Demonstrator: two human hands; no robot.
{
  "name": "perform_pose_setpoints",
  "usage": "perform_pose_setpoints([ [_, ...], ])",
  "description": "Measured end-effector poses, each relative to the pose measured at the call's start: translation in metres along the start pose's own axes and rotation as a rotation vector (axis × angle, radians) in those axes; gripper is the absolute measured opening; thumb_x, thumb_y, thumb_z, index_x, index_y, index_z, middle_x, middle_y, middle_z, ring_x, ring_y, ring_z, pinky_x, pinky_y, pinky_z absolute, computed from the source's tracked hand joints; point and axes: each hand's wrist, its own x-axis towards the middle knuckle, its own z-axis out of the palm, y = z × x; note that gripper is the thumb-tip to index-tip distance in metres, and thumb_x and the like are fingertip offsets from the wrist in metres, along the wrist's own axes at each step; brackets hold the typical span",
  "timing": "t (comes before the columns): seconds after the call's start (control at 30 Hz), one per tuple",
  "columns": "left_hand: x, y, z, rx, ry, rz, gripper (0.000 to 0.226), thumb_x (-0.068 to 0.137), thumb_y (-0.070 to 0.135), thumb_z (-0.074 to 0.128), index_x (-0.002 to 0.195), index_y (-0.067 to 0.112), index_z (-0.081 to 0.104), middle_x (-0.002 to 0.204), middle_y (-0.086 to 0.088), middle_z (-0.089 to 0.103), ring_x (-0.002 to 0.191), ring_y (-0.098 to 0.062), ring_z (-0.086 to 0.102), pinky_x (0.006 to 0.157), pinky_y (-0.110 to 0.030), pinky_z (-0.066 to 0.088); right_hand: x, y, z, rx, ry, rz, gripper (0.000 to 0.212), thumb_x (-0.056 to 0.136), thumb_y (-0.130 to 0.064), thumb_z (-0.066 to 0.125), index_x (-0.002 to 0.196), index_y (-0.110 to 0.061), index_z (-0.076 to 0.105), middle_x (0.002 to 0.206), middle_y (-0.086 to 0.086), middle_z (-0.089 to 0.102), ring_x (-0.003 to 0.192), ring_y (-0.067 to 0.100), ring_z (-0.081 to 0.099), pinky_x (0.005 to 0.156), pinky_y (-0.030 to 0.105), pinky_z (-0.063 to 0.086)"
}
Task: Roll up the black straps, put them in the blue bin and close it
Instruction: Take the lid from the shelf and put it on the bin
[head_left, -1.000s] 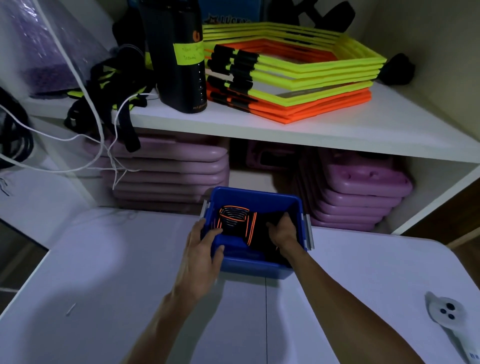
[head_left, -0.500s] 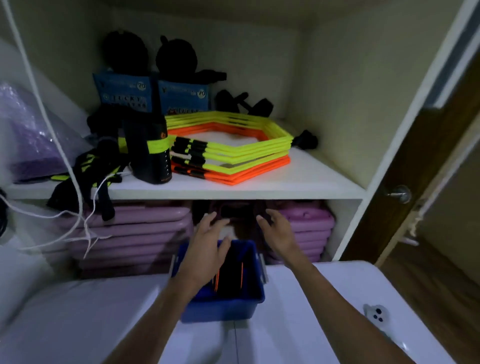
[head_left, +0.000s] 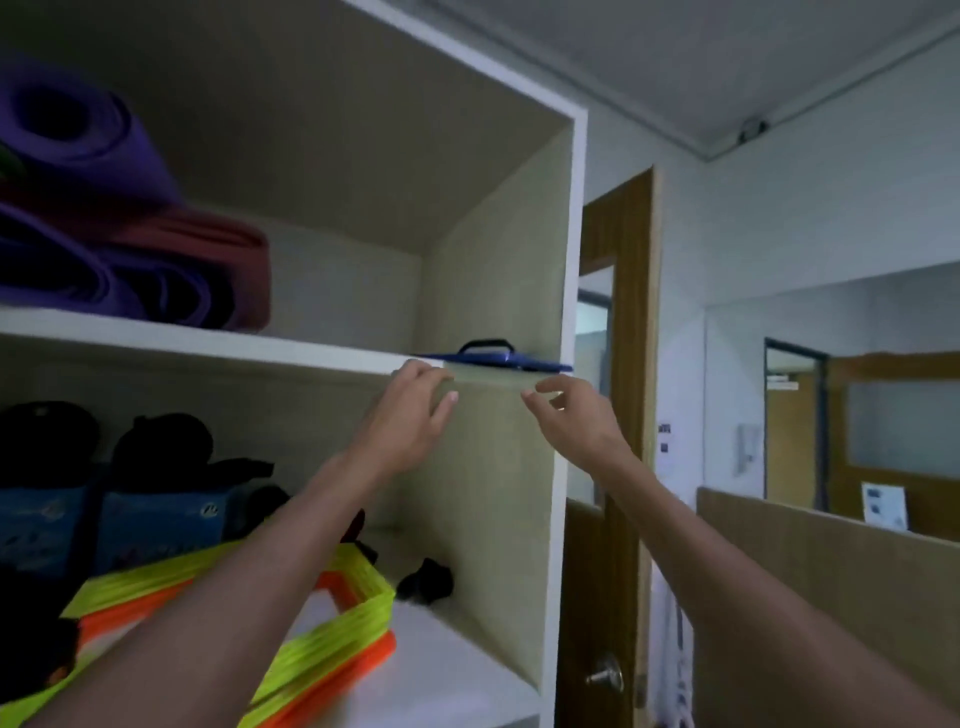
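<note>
Two hands reach for the lid on the high shelf

Both hands are raised toward the front edge of the upper shelf (head_left: 208, 340), where the blue lid (head_left: 493, 360) lies flat at about one o'clock from the centre of the view, near the right wall of the cabinet (head_left: 498, 260). The lid is thin, dark blue, with a black handle arched on top; part of its edge juts slightly past the shelf lip. The blue bin and the black straps are out of view here, so their state cannot be told.

The left hand (head_left: 410, 410) has its grip released, fingers loosely curled just under the shelf edge at the lid's left end. The right hand (head_left: 571, 415) is also empty, thumb and fingers apart, just below the lid's right end. Neither hand is holding the lid; whether a fingertip touches it cannot be told through the blur.

The step in hand looks like fetching the lid, so the closing part of the task. The next move likely calls for lifting both hands a little, pinching the lid by its two ends or taking the handle, and sliding it forward off the shelf while keeping it level.

At nine o'clock rolled mats (head_left: 104, 234) fill the same shelf; at seven o'clock yellow and orange frames (head_left: 332, 623) lie on the shelf below.
</note>
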Motion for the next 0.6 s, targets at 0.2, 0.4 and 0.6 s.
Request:
perform_pose_setpoints([
  [0.2,0.087,0.015,0.008,0.148,-0.052,-0.036,0.035,0.098,0.031,0.045,0.125,0.012,0.057,0.125,-0.011,0.052,0.115,-0.029,0.053,0.099,-0.037,0.042,0.095,-0.002,-0.003,-0.108,0.098,-0.016,0.032,0.095,-0.042,0.058,0.103,-0.012,0.067,0.097,0.007,0.07,0.089,0.022,0.067,0.084,0.04,0.057],
  [0.4,0.134,-0.004,0.022,0.267,-0.076,-0.041,0.036,0.098,0.036,0.042,0.124,0.015,0.056,0.127,-0.01,0.052,0.114,-0.028,0.053,0.097,-0.041,0.044,0.177,0.016,0.041,-0.237,0.079,0.061,0.03,0.09,-0.044,0.063,0.086,-0.014,0.065,0.084,0.007,0.068,0.08,0.025,0.066,0.077,0.038,0.057],
  [0.6,0.141,-0.036,0.008,0.401,-0.085,-0.005,0.038,0.098,0.04,0.041,0.126,0.019,0.055,0.125,-0.004,0.05,0.113,-0.023,0.053,0.099,-0.041,0.043,0.232,0.037,0.062,-0.262,-0.108,0.233,0.037,0.084,-0.05,0.068,0.087,-0.015,0.057,0.103,0.009,0.064,0.099,0.027,0.06,0.093,0.039,0.046],
])
